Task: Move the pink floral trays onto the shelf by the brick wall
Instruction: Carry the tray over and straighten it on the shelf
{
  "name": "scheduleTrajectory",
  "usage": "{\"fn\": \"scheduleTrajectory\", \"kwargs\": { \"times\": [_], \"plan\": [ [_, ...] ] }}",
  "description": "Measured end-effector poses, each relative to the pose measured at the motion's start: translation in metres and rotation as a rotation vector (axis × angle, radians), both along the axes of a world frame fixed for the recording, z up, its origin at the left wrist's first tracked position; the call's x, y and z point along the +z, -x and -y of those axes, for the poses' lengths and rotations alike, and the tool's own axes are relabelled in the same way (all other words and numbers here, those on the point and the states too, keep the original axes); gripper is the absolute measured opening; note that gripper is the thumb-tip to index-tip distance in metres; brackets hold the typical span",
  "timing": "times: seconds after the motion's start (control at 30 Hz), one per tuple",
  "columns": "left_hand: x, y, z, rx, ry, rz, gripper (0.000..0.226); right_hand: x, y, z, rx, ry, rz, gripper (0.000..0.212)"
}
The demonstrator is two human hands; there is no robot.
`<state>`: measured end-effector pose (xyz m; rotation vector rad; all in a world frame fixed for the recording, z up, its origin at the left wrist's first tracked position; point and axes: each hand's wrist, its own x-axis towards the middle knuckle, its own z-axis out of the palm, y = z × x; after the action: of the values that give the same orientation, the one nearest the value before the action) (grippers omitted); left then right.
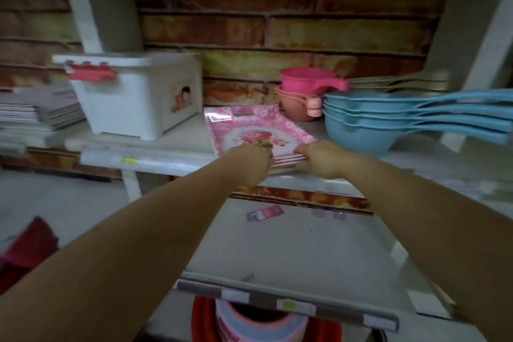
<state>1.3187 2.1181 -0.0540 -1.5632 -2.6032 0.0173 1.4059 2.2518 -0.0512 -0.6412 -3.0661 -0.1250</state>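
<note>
Gripping the near edge of the pink floral trays (pixel 255 130), the left hand (pixel 249 164) and right hand (pixel 323 159) both curl their fingers round the stack. It lies flat on the shelf (pixel 177 144), just right of the white storage box (pixel 133 94), with the blue ladles further right. Stiff, thin and glossy, the trays probably feel light but slippery, so pinching the rim suits. Their long axis runs from the box's front corner back toward the brick wall (pixel 277 28), skewed slightly.
</note>
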Motion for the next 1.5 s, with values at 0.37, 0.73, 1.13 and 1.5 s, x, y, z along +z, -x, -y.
{"fn": "scheduleTrajectory", "kwargs": {
  "times": [0.37, 0.73, 1.13, 1.5],
  "plan": [
    [0.029, -0.021, 0.018, 0.165, -0.115, -0.111, 0.037, 0.03, -0.015, 0.014, 0.125, -0.215, -0.172, 0.014],
    [0.053, -0.047, 0.063, 0.35, -0.241, -0.353, 0.033, 0.056, -0.044, 0.052, 0.344, -0.399, -0.411, 0.04],
    [0.067, -0.104, 0.167, 0.646, -0.161, -0.349, 0.023, 0.065, -0.043, 0.134, 0.701, -0.344, -0.508, 0.035],
    [0.056, -0.107, 0.281, 0.969, -0.077, -0.373, 0.023, 0.051, -0.008, 0.25, 0.946, -0.236, -0.519, 0.04]
  ]
}}
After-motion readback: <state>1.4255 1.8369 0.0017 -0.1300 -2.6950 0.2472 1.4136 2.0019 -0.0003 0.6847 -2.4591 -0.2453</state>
